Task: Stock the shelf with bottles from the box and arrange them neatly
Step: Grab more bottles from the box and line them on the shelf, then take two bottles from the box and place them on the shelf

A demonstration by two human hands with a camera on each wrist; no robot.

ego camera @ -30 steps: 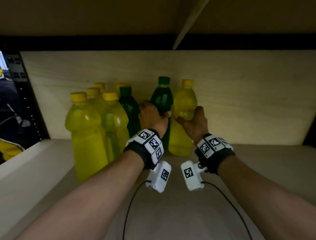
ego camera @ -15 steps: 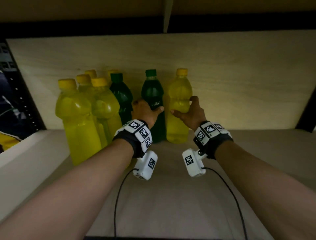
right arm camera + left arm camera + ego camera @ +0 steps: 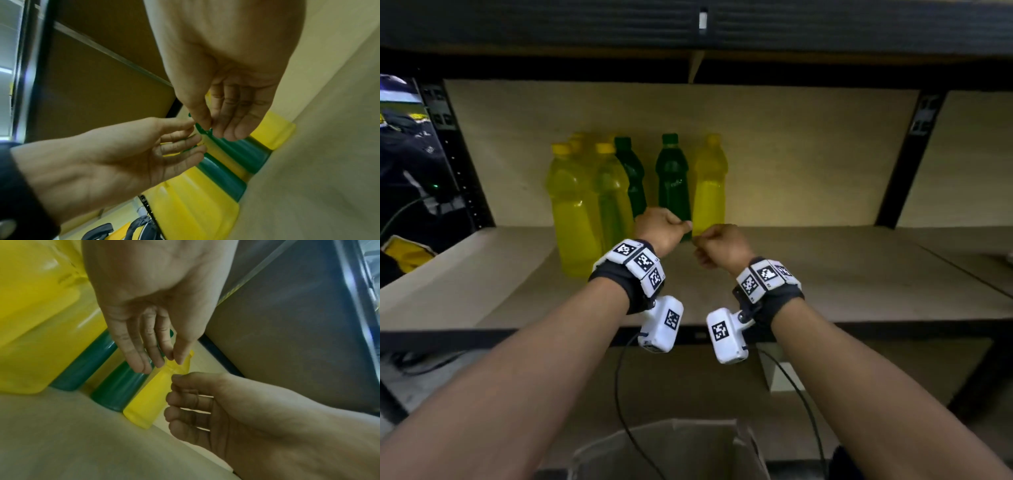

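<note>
Both hands (image 3: 661, 228) (image 3: 719, 245) now off the bottles (image 3: 709, 185), grips empty; relaxed fingers (image 3: 144, 344) only in wrist views.

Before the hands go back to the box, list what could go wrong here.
1. The left hand and right hand hang right in front of the green bottle and yellow bottle; a careless pull could tip them.
2. The wrist cables dangle over the open box and may snag.

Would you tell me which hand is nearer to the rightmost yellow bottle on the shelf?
Right. The right hand hangs just in front of the rightmost yellow bottle, at its base; the left hand is farther left, before the green bottle.
</note>
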